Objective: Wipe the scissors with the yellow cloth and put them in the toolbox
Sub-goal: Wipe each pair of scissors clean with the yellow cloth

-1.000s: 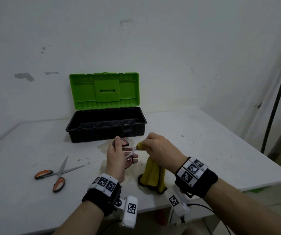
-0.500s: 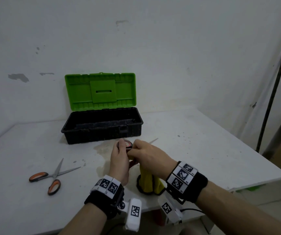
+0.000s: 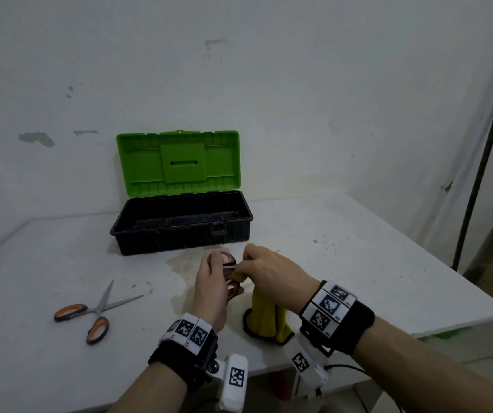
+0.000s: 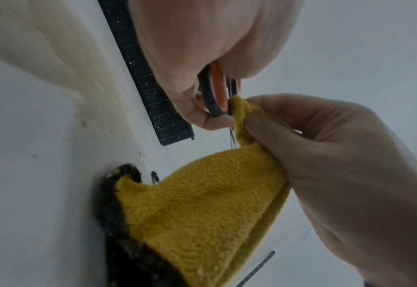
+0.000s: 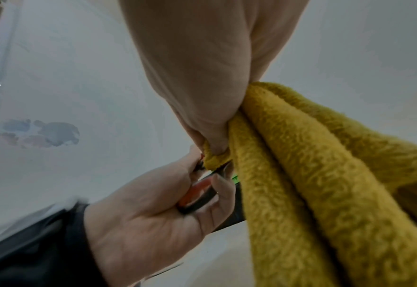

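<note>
My left hand [image 3: 213, 281] grips the orange-and-black handles of a pair of scissors [image 3: 229, 265] just in front of the toolbox [image 3: 179, 231]. My right hand [image 3: 264, 271] pinches the yellow cloth [image 3: 266, 318] around the blades right next to the handles; the cloth's lower end hangs down to the table. A blade tip [image 3: 276, 251] pokes out past the right hand. In the left wrist view the cloth [image 4: 202, 203] folds over the scissors [image 4: 214, 93]. The right wrist view shows the cloth [image 5: 313, 174] and the handles [image 5: 197, 194] in the left hand's fingers. The toolbox is black with its green lid [image 3: 178, 162] raised.
A second pair of orange-handled scissors [image 3: 96, 311] lies with its blades apart on the white table [image 3: 358, 263], left of my hands. A stain marks the tabletop in front of the toolbox. A dark pole [image 3: 477, 180] leans at the wall on the right.
My right hand has slid the cloth along the blades from near the tip back to the handles. The left hand kept hold of the handles and rose slightly toward the toolbox.
</note>
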